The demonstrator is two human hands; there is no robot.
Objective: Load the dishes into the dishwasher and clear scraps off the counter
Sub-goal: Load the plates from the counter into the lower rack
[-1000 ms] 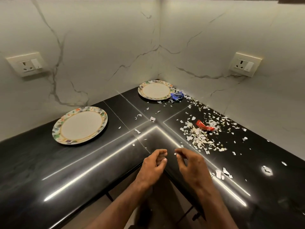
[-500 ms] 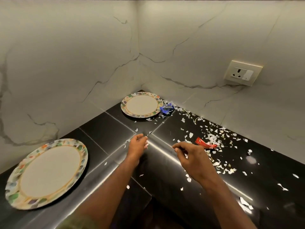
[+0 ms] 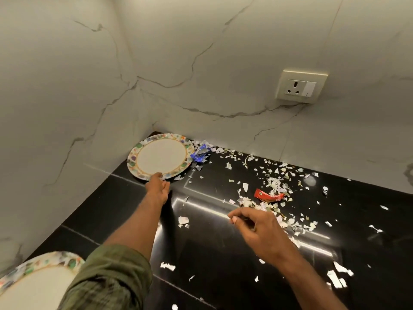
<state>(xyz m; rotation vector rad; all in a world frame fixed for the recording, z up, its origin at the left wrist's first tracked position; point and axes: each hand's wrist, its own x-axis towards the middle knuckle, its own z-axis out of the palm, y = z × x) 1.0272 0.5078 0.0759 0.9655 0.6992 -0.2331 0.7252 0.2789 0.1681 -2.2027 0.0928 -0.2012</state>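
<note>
A white plate with a colourful patterned rim (image 3: 161, 156) lies in the far corner of the black counter (image 3: 212, 253). My left hand (image 3: 157, 186) is stretched out to it, fingertips touching its near rim, thumb apart. A second matching plate (image 3: 33, 285) lies at the lower left, partly hidden by my green sleeve. My right hand (image 3: 252, 222) hovers over the counter with its fingers curled in; nothing shows between them. Torn white paper scraps (image 3: 274, 183) are scattered across the right half, with a red wrapper (image 3: 268, 195) among them and a blue wrapper (image 3: 199, 155) beside the far plate.
Marble walls meet in the corner behind the far plate. A wall socket (image 3: 300, 86) sits above the scraps on the right wall. Larger white scraps (image 3: 337, 276) lie near the lower right. A bright light strip reflects across the counter.
My left hand has reached forward from the middle of the counter to the far plate's rim. The view has swung left and closer. My right hand has stayed curled near the scraps.
</note>
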